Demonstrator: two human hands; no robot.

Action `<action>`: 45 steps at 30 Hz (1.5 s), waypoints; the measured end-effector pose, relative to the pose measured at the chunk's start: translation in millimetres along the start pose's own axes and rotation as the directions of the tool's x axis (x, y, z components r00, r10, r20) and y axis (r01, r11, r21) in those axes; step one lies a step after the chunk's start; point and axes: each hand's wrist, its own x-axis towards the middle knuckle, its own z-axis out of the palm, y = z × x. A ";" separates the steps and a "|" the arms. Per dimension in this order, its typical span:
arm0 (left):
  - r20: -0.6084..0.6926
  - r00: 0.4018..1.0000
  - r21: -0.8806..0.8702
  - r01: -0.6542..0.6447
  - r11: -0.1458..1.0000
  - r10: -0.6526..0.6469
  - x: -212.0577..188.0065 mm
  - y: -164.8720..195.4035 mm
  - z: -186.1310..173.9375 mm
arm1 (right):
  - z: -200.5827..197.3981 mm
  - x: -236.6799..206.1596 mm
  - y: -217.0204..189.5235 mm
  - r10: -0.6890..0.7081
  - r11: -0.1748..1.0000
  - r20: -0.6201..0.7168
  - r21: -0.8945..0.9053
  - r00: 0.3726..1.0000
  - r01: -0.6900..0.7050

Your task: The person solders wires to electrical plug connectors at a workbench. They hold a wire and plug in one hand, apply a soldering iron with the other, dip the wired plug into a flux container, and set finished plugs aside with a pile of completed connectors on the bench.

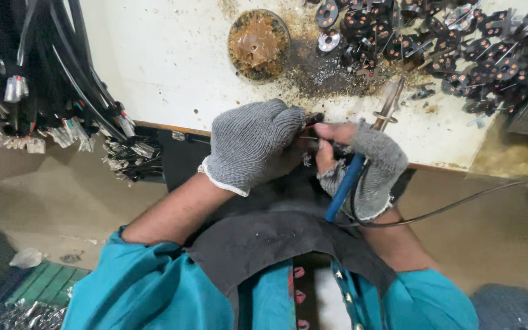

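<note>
The left hand (253,145), in a grey knit glove, is curling shut around a small dark part (313,118) at the near edge of the white desk (166,67), its grip pressing together on the piece. The right hand (362,168), in a fingerless grey glove, is gripping a soldering iron (362,156) by its blue handle, fingers (331,131) wrapping tight, tip pointing over the desk. A round tin of brown paste (259,44) is sitting further back, and a heap of dark small parts (447,49) is lying at the far right. Bundles of black cables (62,91) are hanging at the left.
</note>
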 end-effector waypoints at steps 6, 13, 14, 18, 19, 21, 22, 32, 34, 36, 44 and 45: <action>-0.019 0.999 -0.027 -0.029 0.999 0.028 -0.3 0.1 -0.7 | -9.8 -16.2 -4.1 0.161 0.978 0.052 0.128 0.986 -0.166; -0.024 1.000 0.019 0.002 1.000 -0.002 0.1 3.0 0.1 | -16.8 8.3 -22.4 0.006 1.000 -0.298 0.009 0.954 -0.004; -0.030 1.000 0.021 -0.006 1.000 0.006 0.0 2.4 0.1 | -18.3 10.6 -26.9 0.045 0.999 -0.273 0.022 0.961 -0.040; -0.035 0.999 0.029 -0.017 0.999 0.018 -2.3 0.1 2.3 | -15.0 6.1 -30.7 -0.022 0.988 -0.155 0.147 0.988 0.045; -0.027 0.999 0.019 -0.018 1.000 0.019 -2.8 -0.5 3.8 | -9.8 2.7 -25.9 -0.086 0.974 -0.130 0.198 0.988 0.111; -0.020 0.999 0.036 -0.034 0.999 0.034 -4.2 -1.1 6.8 | 3.0 -4.6 -10.2 -0.008 0.990 -0.048 0.142 0.999 0.015; -0.024 0.999 0.065 -0.044 0.997 0.045 -4.6 -1.2 8.2 | 8.3 -8.0 -1.4 0.031 0.994 -0.016 0.110 0.999 -0.029; -0.078 0.996 -0.204 -0.068 0.977 0.053 -9.3 2.5 -4.7 | 7.8 -15.5 9.5 0.174 0.939 0.046 0.293 0.984 -0.180; 0.013 1.000 -0.250 -0.003 0.968 0.006 -10.2 4.9 -9.6 | 8.7 -13.4 6.5 0.175 0.926 0.038 0.333 0.984 -0.178; 0.066 0.998 -0.284 0.031 0.958 -0.012 -9.5 6.0 -13.0 | 9.8 -15.6 7.0 0.074 0.906 -0.098 0.423 0.992 -0.026; 0.075 0.997 -0.371 0.011 0.929 0.018 -4.5 1.1 -21.1 | 12.1 -30.0 43.1 0.161 0.928 0.034 0.334 0.986 -0.163; 0.076 0.997 -0.371 0.010 0.929 0.019 -4.4 0.5 -20.8 | 13.8 -27.0 47.2 0.159 0.960 0.095 0.217 0.983 -0.177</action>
